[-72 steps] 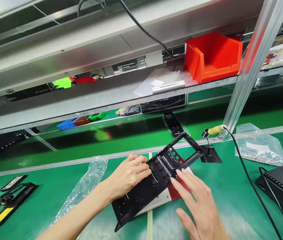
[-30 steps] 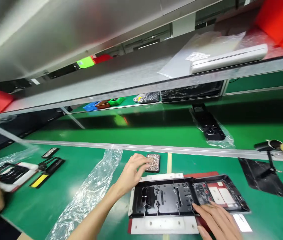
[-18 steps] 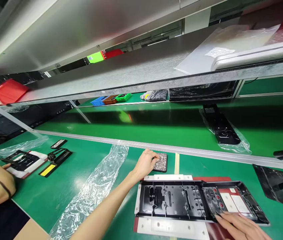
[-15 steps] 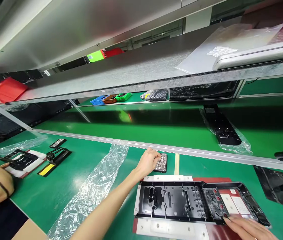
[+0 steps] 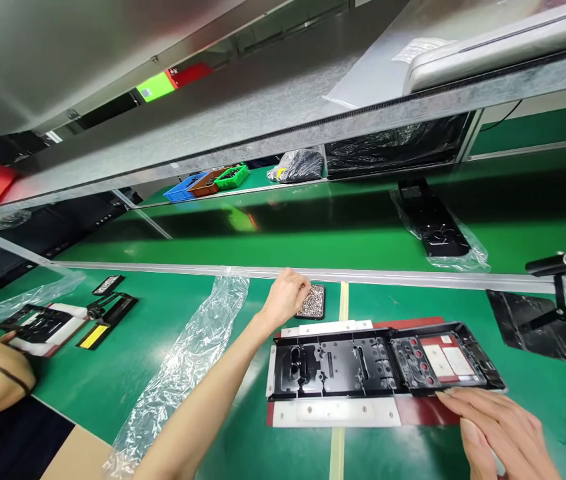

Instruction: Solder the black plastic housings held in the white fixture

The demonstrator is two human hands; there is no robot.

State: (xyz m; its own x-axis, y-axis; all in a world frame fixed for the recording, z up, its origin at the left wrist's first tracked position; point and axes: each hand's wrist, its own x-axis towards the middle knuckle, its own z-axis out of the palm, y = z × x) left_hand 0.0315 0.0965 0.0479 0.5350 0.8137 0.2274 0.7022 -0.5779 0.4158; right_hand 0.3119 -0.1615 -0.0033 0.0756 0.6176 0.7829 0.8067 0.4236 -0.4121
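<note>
At the shallow dark tray (image 5: pixel 317 303) full of tiny metal pieces that look like screws, my left hand (image 5: pixel 287 293) bends its fingers together over the left edge. Whatever is between those fingertips is hidden. A long black plastic housing (image 5: pixel 353 367), open side up, lies in a red and white fixture (image 5: pixel 335 413). My right hand (image 5: pixel 500 423) is at the housing's lower right edge, fingertips close to or touching the rim. Its fingers are pressed together and the thumb is folded below; something pale shows at the palm, too covered to name.
Crumpled clear plastic (image 5: pixel 190 353) lies left of the fixture. A black stand part (image 5: pixel 537 320) is at the right. Beyond the metal rail, a black panel (image 5: pixel 435 223) rests on plastic film. A metal shelf (image 5: pixel 243 127) hangs overhead. A co-worker's arm (image 5: pixel 0 373) is at far left.
The view has tilted and shifted, so the scene sits higher. My left hand stays at the screw tray. My right hand shows more fully and remains by the housing's lower edge.
</note>
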